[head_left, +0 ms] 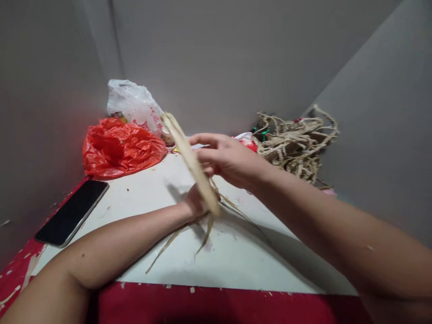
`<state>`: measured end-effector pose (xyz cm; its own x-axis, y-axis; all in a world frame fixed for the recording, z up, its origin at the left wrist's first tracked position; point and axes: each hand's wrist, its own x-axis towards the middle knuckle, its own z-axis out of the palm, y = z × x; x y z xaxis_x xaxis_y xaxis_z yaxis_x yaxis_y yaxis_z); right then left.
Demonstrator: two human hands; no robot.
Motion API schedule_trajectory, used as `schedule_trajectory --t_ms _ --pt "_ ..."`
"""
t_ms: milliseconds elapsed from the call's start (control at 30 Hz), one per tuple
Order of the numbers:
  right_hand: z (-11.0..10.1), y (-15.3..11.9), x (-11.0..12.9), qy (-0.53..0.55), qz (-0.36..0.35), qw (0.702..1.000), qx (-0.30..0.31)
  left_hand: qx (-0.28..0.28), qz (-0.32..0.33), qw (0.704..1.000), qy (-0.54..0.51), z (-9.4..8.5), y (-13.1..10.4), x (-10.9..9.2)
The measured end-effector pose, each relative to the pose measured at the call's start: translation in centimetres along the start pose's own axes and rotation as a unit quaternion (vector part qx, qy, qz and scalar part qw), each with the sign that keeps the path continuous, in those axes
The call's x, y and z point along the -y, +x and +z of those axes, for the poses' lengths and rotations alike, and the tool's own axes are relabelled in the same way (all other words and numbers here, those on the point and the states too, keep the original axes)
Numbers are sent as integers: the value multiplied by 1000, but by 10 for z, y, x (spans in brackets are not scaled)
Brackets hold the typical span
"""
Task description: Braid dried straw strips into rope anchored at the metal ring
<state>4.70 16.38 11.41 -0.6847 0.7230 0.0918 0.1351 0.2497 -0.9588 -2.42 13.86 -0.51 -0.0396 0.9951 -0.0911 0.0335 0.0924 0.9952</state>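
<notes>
A pale, straw-coloured flat band (192,159) stands tilted over the middle of the table, its lower end nearest me; it is slightly blurred. My right hand (224,159) reaches in from the right, its fingers bent behind the band's upper half and seeming to touch it. Low behind the band is my left hand (195,200), closed near its lower end, with most of its fingers hidden. Thin dry plant-fibre strips (207,236) trail out from beneath this hand, towards me and to the right.
A white board (162,265) lies on red cloth (202,306). Leftward are a dark phone (72,213), a red plastic bag (121,148) and a white plastic bag (135,101). A tangled heap of twisted fibre cord (297,144) rests at the back right. Grey walls enclose the back.
</notes>
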Motion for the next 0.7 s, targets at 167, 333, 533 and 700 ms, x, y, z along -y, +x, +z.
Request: schedule_trajectory --t_ms 167,333,533,700 --pt "-41 -82 -45 85 164 977 -105 75 -87 993 -25 2 -6 -9" --pt "-18 -129 -89 41 198 971 -129 81 -92 992 -41 1 -9 -15" --pt "-6 -124 -87 -79 162 977 -112 75 -89 992 -46 3 -9 -15" --pt "-5 -105 -80 -366 92 914 -152 64 -75 994 -55 5 -9 -15"
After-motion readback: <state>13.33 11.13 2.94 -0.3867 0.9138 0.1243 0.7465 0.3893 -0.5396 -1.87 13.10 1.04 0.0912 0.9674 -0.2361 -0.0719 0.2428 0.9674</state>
